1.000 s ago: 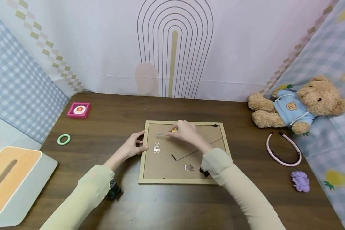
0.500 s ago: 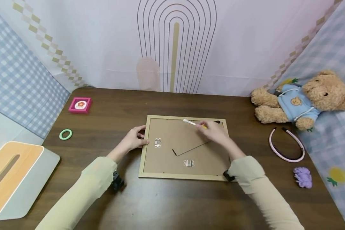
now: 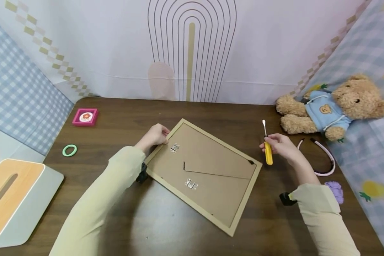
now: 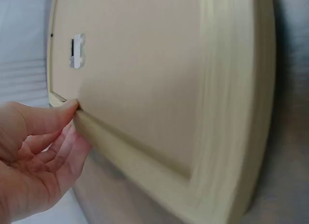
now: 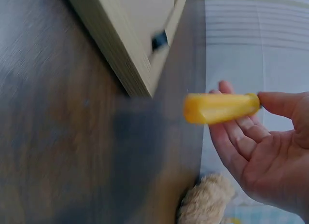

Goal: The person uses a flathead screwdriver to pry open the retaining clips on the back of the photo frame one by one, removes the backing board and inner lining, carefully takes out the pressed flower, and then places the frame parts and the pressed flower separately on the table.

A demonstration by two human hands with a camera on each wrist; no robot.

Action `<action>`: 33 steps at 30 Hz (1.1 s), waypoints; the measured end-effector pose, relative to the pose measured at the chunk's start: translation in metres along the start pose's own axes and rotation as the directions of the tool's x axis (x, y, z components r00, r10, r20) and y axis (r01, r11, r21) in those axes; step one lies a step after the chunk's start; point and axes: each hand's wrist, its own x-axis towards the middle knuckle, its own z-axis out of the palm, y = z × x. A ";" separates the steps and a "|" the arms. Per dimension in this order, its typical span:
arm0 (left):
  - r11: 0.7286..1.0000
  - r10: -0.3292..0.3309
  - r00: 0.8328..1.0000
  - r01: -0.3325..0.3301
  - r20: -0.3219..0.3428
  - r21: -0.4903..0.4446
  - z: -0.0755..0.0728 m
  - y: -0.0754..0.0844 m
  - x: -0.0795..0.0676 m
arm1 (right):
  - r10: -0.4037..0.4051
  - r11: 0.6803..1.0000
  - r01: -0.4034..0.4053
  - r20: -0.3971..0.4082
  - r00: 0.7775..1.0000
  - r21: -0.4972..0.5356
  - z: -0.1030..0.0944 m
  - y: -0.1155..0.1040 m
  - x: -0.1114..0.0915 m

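Note:
A picture frame (image 3: 211, 153) lies back side up, turned at a slant on the table, its brown backing board showing two metal hangers and a folded stand outline. My left hand (image 3: 156, 137) pinches its left edge; in the left wrist view the thumb (image 4: 65, 113) lies on top of the wooden rim with the fingers underneath. To the right of the frame, my right hand (image 3: 280, 145) holds a screwdriver (image 3: 268, 153) with a yellow handle, its metal tip pointing away from me. In the right wrist view the thumb and fingers pinch the yellow handle (image 5: 219, 107) near its collar.
A teddy bear (image 3: 329, 110) lies at the back right, above a pink headband (image 3: 331, 161) and a purple scrunchie (image 3: 335, 190). On the left are a pink box (image 3: 85, 117), a green ring (image 3: 69, 150) and a tissue box (image 3: 44, 199).
The picture frame has turned clockwise, with my left hand moving along with its edge. My right hand has moved right, off the frame, carrying the screwdriver.

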 end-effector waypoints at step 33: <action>0.972 -0.226 0.973 0.222 -0.047 -0.071 -0.013 0.082 -0.158 | 0.281 0.959 -0.262 0.224 0.933 -0.111 -0.019 0.065 -0.044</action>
